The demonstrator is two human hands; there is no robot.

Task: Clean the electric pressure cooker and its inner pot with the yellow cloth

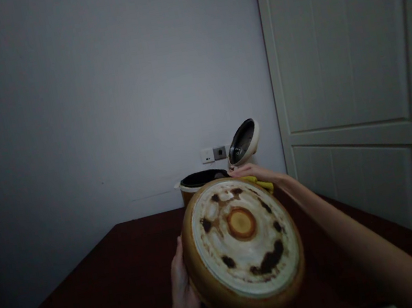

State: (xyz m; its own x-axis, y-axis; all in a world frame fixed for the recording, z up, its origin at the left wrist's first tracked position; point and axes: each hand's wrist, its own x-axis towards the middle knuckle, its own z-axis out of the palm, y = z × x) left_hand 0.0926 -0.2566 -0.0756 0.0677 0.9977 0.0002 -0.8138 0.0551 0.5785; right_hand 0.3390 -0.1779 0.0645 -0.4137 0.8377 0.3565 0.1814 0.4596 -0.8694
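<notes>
A round brown pot (254,294) is tilted up, its pale underside facing me. Dark stains ring the base, around a brown and yellow centre spot. My left hand (182,280) grips its left side, the fingers partly hidden behind it. At the upper right edge, my right hand (251,170) reaches over the far side, fingers closed and partly out of sight. A yellow cloth (265,185) pokes out beneath that hand, between it and the pot. Behind stands a rice cooker (189,195) with its lid (251,140) raised and a dark opening.
A dark red table (131,273) lies beneath, reaching back to a pale wall (108,97). Wall sockets (213,154) sit just behind the cooker. A white panelled cabinet (343,98) stands along the right side.
</notes>
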